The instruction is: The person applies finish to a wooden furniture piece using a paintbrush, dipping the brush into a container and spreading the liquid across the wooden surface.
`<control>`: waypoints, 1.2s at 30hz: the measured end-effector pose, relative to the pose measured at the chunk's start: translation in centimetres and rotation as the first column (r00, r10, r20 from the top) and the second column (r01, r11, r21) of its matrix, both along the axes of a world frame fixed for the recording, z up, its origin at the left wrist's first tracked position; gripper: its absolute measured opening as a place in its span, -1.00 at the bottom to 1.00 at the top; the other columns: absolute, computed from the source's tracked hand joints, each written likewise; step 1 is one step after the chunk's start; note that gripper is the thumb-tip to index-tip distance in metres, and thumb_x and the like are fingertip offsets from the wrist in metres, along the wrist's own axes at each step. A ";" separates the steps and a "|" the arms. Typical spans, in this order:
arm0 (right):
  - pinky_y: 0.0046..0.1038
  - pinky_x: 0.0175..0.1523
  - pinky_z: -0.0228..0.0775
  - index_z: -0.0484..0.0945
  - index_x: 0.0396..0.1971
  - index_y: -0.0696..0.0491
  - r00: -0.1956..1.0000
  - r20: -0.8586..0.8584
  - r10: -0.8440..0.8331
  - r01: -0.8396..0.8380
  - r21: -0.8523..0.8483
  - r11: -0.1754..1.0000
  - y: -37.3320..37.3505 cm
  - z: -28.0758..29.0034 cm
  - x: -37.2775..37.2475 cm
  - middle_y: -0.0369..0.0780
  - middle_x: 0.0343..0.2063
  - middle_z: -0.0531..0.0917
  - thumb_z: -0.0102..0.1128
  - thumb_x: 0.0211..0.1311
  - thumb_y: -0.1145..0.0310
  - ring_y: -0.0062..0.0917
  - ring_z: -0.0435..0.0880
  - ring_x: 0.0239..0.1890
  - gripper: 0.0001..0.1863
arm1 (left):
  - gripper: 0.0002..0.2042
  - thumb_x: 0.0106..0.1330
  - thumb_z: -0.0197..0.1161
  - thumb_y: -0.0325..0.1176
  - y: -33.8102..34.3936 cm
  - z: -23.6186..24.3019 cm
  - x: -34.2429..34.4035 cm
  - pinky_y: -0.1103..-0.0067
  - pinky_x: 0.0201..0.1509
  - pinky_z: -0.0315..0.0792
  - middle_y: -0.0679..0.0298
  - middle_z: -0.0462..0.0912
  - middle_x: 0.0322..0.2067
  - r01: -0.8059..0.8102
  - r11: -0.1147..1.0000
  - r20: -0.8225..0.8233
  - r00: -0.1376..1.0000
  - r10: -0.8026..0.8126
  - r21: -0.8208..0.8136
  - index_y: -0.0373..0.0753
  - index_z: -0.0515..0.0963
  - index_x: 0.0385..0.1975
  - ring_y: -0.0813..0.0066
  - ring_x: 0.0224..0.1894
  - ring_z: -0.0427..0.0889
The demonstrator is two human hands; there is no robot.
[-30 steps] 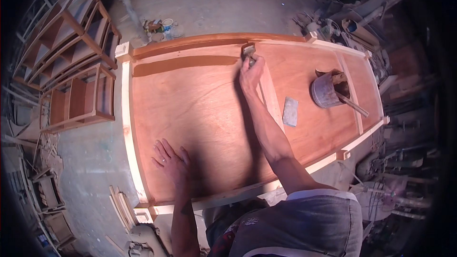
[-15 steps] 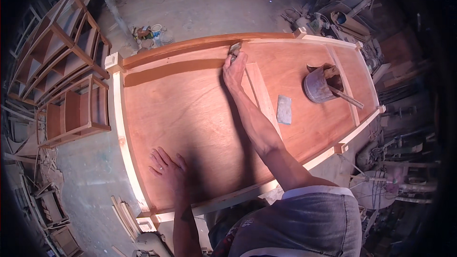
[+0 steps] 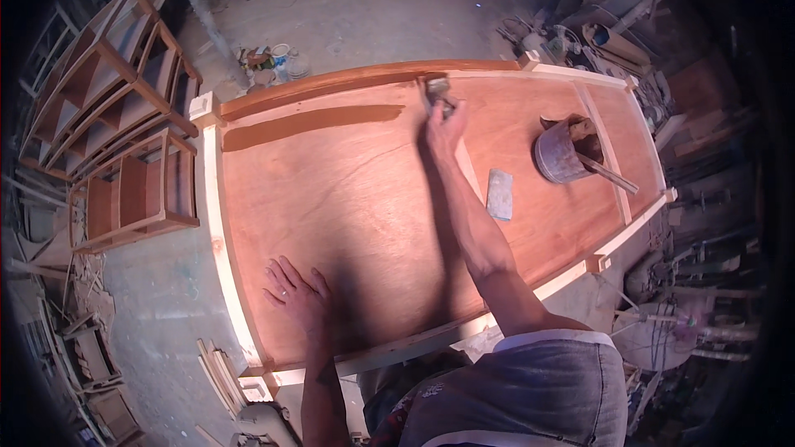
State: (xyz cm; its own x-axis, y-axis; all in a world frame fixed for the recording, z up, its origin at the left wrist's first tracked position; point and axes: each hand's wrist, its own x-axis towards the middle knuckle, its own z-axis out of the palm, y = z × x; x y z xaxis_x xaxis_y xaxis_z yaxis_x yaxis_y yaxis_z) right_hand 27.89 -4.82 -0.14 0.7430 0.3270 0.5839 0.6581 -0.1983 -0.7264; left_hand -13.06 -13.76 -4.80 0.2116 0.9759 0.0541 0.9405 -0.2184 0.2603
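Observation:
A large reddish-brown wooden panel (image 3: 356, 190) with a pale wood frame lies flat in front of me. My right hand (image 3: 445, 128) reaches to its far side and holds a paintbrush (image 3: 436, 91), whose bristles touch a pale rail by the far edge. A darker, wet-looking band (image 3: 310, 124) runs left from there. My left hand (image 3: 300, 296) lies flat, fingers spread, on the panel near its front edge.
A metal tin (image 3: 561, 151) with a stick in it stands on the panel's right part, a flat grey scraper (image 3: 499, 194) beside it. Wooden shelf frames (image 3: 116, 149) lean at the left. Paint cans (image 3: 269, 62) sit on the floor beyond; clutter fills the right side.
My right hand has drawn the brush along the far rail while the view shifted slightly. My left hand has stayed flat on the panel.

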 end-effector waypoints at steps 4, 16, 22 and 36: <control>-0.34 -0.13 0.41 0.44 -0.18 0.22 1.000 0.003 0.021 -0.021 -0.029 0.999 0.7 0.3 -0.3 -0.06 -0.32 0.53 0.11 0.26 0.37 -0.32 0.51 -0.34 -0.76 | -0.31 0.34 -0.03 -0.09 0.2 0.2 -0.1 -0.05 0.46 -0.18 -0.09 0.09 0.42 0.000 1.000 0.011 1.000 0.000 -0.009 -0.35 0.08 0.41 -0.02 0.48 0.03; -0.41 -0.02 0.42 0.48 -0.13 0.17 0.984 -0.110 0.137 -0.141 -0.030 0.990 -1.8 1.1 -6.0 -0.11 -0.25 0.59 0.18 0.23 0.42 -0.38 0.57 -0.22 -0.75 | -0.29 0.33 0.00 -0.06 0.4 -0.7 0.6 -0.08 0.45 -0.19 -0.09 0.10 0.42 0.001 1.000 0.051 0.999 0.000 -0.020 -0.36 0.09 0.40 -0.03 0.48 0.03; -0.50 0.00 0.45 0.47 -0.18 0.15 0.825 -0.283 0.488 -0.492 0.065 0.868 3.6 2.3 -11.5 -0.11 -0.20 0.63 0.22 0.21 0.49 -0.44 0.64 -0.17 -0.80 | -0.28 0.31 0.04 -0.04 0.9 -0.5 0.4 -0.08 0.45 -0.19 -0.07 0.10 0.42 -0.008 1.000 0.075 0.997 0.005 0.028 -0.35 0.12 0.40 -0.01 0.47 0.04; -0.53 -0.15 0.63 0.37 -0.38 0.15 0.216 -0.699 0.682 -0.363 0.591 0.721 15.6 0.2 -24.1 -0.09 -0.29 0.62 0.21 0.24 0.56 -0.38 0.73 -0.30 -0.85 | -0.29 0.26 0.10 -0.07 1.1 0.3 1.0 -0.07 0.41 -0.07 -0.05 0.15 0.40 -0.033 0.992 0.092 0.996 0.022 0.122 -0.34 0.18 0.37 0.00 0.43 0.13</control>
State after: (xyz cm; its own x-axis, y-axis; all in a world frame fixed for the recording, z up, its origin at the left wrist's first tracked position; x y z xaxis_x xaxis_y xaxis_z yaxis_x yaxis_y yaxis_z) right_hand 3.82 10.75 0.05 0.5713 0.8157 -0.0905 -0.4440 0.2145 -0.8700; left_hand -12.05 -12.68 -4.55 0.1736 0.9659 0.1923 0.9204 -0.2286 0.3171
